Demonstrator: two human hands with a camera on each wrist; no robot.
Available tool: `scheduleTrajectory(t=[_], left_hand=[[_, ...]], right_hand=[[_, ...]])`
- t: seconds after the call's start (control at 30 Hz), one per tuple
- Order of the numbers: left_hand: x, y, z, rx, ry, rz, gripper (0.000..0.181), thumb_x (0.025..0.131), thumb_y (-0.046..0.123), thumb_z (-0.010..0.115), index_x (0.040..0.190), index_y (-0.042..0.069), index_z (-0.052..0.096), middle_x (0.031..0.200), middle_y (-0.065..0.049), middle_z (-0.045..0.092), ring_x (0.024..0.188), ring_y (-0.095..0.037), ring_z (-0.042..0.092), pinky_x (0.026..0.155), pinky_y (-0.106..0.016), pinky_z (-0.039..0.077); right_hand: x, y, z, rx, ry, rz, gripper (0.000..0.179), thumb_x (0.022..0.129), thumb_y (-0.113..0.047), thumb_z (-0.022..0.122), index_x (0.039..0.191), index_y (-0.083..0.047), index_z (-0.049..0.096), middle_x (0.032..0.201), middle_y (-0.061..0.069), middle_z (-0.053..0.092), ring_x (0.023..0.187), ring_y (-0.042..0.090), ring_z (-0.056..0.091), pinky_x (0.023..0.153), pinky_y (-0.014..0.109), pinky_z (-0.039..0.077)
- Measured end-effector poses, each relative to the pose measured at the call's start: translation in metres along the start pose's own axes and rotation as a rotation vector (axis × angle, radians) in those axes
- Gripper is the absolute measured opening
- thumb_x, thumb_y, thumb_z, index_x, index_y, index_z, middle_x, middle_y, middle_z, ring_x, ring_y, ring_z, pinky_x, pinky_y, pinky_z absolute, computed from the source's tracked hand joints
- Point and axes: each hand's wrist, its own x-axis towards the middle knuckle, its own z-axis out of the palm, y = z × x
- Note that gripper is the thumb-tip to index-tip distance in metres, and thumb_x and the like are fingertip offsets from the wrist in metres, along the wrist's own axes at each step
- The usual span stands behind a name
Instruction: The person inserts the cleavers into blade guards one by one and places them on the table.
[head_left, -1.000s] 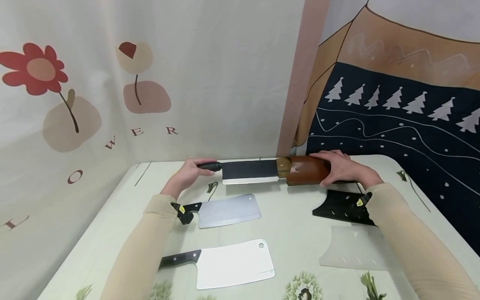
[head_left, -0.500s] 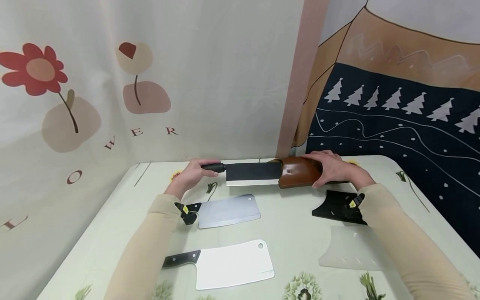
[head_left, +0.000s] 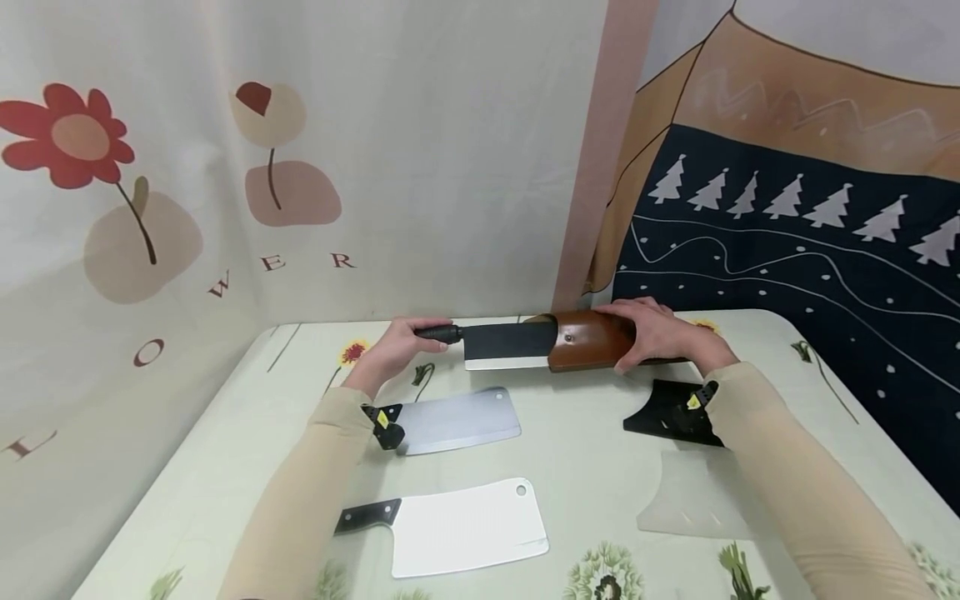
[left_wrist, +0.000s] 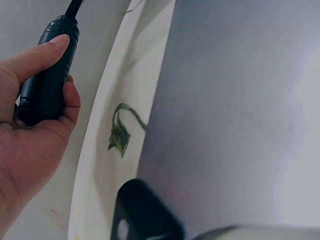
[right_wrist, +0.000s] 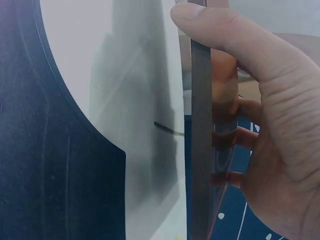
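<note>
At the table's far edge my left hand point(head_left: 399, 352) grips the black ribbed handle point(left_wrist: 47, 70) of a cleaver point(head_left: 506, 342) with a dark blade and a bright cutting edge. The blade's front part sits inside a brown leather sheath point(head_left: 588, 342), hiding its tip. From the right, my right hand point(head_left: 660, 333) holds the sheath, thumb on the near edge and fingers over the far side. In the right wrist view the sheath point(right_wrist: 201, 100) appears edge-on between thumb and fingers. Below my left wrist lies a second cleaver point(head_left: 461, 421) with a grey blade.
A third cleaver point(head_left: 472, 529), white-bladed with a black handle, lies nearer on the table point(head_left: 585, 467). To the right are a black blade cover point(head_left: 667, 412) and a translucent one point(head_left: 693, 496), partly under my right forearm. A printed curtain point(head_left: 450, 167) hangs behind the table.
My left hand has moved right with the cleaver, and my right hand has shifted left with the sheath. More of the blade is now inside the sheath, and less dark blade shows.
</note>
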Motion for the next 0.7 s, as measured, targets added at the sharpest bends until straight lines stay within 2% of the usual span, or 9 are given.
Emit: scheduleTrajectory(t=[0.27,0.6,0.7], left_hand=[[0.0042,-0.0024,0.0089,-0.052,-0.007,0.013,0.054,0.080,-0.005,0.070,0.131,0.002,0.055,0.132,-0.013,0.052,0.117,-0.027,0.053,0.100,-0.038,0.039],[0.0075,-0.0036,0.0098,-0.077,-0.007,0.000,0.050,0.079,-0.004,0.071,0.127,0.006,0.060,0.132,-0.013,0.052,0.118,-0.027,0.052,0.101,-0.038,0.038],[0.0081,-0.0022,0.0113,-0.063,-0.007,0.003,0.050,0.080,-0.002,0.071,0.127,0.007,0.060,0.131,-0.012,0.053,0.118,-0.026,0.052,0.101,-0.039,0.038]], right_hand=[[-0.0026,-0.0003,0.0020,0.023,-0.005,0.006,0.097,0.063,-0.035,0.087,0.145,-0.021,0.038,0.148,0.016,0.029,0.128,0.038,0.018,0.100,0.067,0.011],[-0.0066,0.0013,0.0024,0.048,0.035,0.016,0.097,0.062,-0.042,0.086,0.144,-0.024,0.039,0.146,0.013,0.031,0.126,0.036,0.021,0.095,0.064,0.027],[-0.0062,0.0001,0.0030,0.057,0.042,0.012,0.097,0.061,-0.041,0.086,0.144,-0.023,0.040,0.145,0.013,0.031,0.126,0.035,0.021,0.095,0.064,0.027]])
